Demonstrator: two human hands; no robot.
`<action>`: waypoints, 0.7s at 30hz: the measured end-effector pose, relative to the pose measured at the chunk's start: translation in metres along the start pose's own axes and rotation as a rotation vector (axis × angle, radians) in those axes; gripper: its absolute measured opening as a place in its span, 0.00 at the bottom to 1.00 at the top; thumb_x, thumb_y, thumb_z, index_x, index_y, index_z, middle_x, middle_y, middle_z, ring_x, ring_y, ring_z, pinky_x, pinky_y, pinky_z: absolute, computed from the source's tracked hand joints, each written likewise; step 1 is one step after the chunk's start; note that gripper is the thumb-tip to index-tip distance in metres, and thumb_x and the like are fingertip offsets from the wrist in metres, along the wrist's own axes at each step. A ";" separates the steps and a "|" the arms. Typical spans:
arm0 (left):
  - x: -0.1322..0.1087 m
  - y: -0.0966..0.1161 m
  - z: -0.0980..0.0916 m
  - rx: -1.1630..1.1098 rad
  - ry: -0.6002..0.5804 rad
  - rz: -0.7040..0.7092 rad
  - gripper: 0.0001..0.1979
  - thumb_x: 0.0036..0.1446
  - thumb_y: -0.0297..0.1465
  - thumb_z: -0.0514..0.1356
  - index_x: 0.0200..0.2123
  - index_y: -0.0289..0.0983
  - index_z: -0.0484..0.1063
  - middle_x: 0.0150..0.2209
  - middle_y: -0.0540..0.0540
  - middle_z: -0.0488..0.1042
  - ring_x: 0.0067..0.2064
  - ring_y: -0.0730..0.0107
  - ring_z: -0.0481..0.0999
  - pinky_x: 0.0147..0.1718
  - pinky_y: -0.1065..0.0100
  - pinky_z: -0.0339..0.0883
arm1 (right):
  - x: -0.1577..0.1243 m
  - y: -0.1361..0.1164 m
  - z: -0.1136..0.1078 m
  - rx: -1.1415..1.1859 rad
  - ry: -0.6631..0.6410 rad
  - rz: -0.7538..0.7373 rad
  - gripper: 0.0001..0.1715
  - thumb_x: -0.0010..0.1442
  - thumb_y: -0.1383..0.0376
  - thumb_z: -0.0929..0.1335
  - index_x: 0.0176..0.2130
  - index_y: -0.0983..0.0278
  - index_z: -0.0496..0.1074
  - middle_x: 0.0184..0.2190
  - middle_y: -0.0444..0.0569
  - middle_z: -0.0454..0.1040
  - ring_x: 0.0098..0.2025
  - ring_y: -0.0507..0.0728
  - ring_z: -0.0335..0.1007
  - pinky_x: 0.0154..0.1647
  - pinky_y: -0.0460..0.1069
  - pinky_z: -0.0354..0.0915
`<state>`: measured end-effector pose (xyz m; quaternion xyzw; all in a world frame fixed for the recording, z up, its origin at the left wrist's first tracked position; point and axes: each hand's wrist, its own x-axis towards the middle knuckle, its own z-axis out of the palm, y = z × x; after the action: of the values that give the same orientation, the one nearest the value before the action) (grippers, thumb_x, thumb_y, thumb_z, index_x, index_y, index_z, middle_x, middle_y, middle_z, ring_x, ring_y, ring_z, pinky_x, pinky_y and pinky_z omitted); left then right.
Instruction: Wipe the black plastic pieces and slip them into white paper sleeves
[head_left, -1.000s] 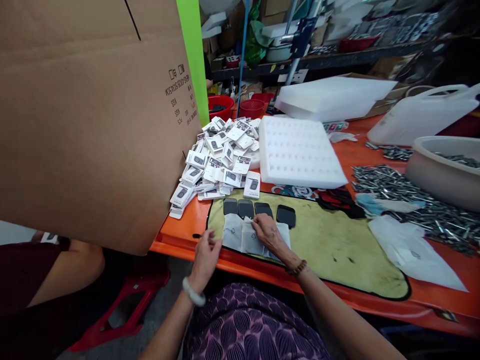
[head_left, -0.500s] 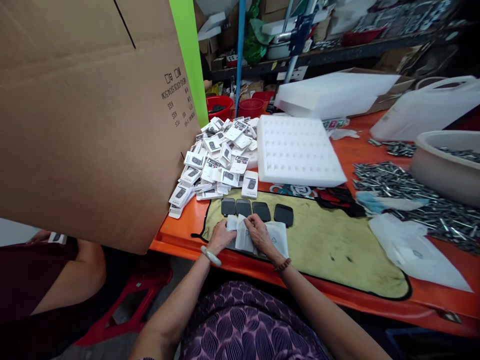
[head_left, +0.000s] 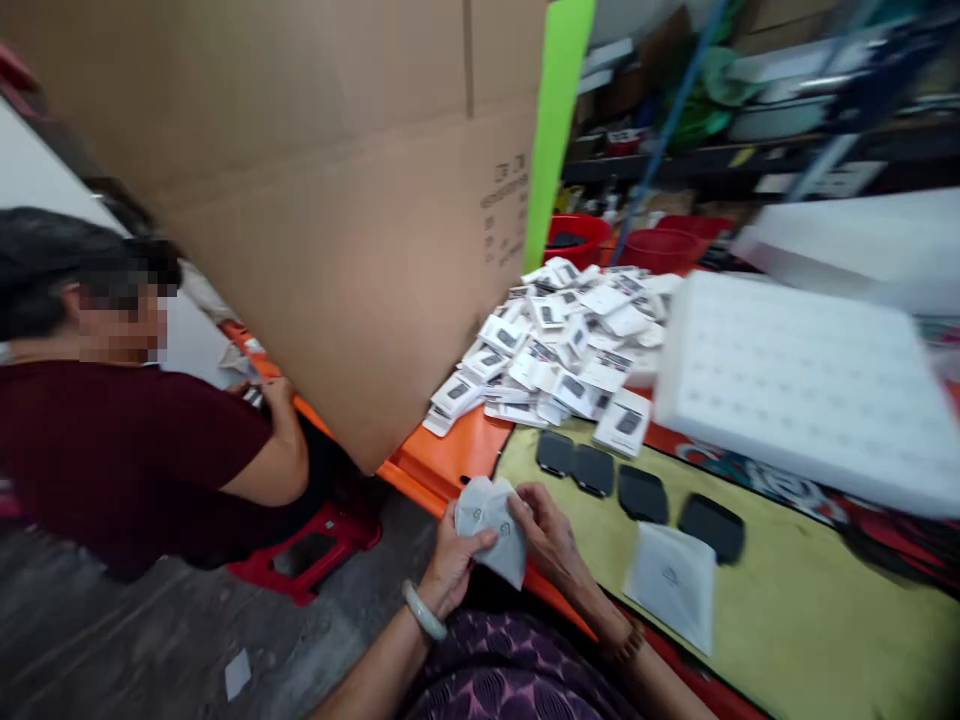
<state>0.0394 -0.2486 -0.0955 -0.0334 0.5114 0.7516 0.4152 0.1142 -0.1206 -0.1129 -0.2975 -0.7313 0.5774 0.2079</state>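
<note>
Both my hands hold small white pouches (head_left: 491,522) just off the near edge of the orange table (head_left: 450,455). My left hand (head_left: 454,565) pinches them from below with the thumb on top. My right hand (head_left: 551,540) grips them from the right side. One more white pouch (head_left: 673,582) lies flat on the yellow-green mat (head_left: 810,620). Several black flat cases (head_left: 636,492) lie in a row on the mat just beyond my hands.
A heap of small white carded packs (head_left: 559,350) lies behind the cases. A white foam tray (head_left: 802,385) sits to the right. A big cardboard box (head_left: 337,190) stands at left. Another person in a dark red shirt (head_left: 127,450) sits low at left by a red stool (head_left: 300,550).
My view has swung left, showing the seated person. My hands lifted some pouches off the mat and drew them toward me past the table edge; one pouch stays on the mat.
</note>
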 end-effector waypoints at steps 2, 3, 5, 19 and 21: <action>-0.007 0.013 -0.028 0.025 0.103 0.094 0.33 0.28 0.28 0.75 0.41 0.36 0.69 0.38 0.45 0.77 0.38 0.63 0.76 0.39 0.67 0.68 | 0.000 -0.006 0.017 0.029 -0.170 -0.030 0.20 0.58 0.47 0.63 0.38 0.60 0.66 0.29 0.47 0.71 0.29 0.57 0.67 0.31 0.51 0.64; -0.011 0.020 -0.044 0.039 0.160 0.147 0.32 0.28 0.29 0.74 0.41 0.35 0.69 0.37 0.45 0.77 0.38 0.63 0.76 0.39 0.67 0.68 | 0.001 -0.010 0.026 0.035 -0.247 -0.061 0.20 0.59 0.48 0.63 0.40 0.60 0.66 0.32 0.49 0.73 0.31 0.58 0.69 0.33 0.51 0.66; -0.017 0.037 -0.078 0.081 0.290 0.255 0.30 0.31 0.31 0.73 0.40 0.36 0.68 0.36 0.45 0.77 0.37 0.64 0.76 0.38 0.66 0.68 | 0.001 -0.024 0.046 0.009 -0.362 -0.154 0.18 0.60 0.50 0.63 0.42 0.60 0.68 0.37 0.52 0.75 0.37 0.59 0.72 0.39 0.52 0.69; 0.038 0.154 -0.159 0.704 0.754 0.628 0.24 0.47 0.28 0.65 0.49 0.37 0.66 0.42 0.42 0.76 0.43 0.60 0.75 0.43 0.64 0.65 | -0.017 -0.103 0.158 -0.347 -0.637 -0.934 0.21 0.65 0.66 0.63 0.57 0.58 0.66 0.49 0.51 0.76 0.48 0.59 0.75 0.49 0.52 0.73; 0.067 0.172 -0.152 0.625 0.673 0.636 0.25 0.44 0.26 0.68 0.47 0.36 0.67 0.41 0.42 0.76 0.43 0.61 0.74 0.45 0.62 0.66 | -0.020 -0.087 0.143 -0.359 -0.613 -0.943 0.28 0.64 0.63 0.64 0.63 0.53 0.60 0.55 0.48 0.73 0.52 0.60 0.73 0.52 0.53 0.72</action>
<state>-0.1749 -0.3533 -0.0718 0.0092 0.7992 0.6003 -0.0280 0.0190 -0.2507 -0.0632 0.2097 -0.8976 0.3497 0.1677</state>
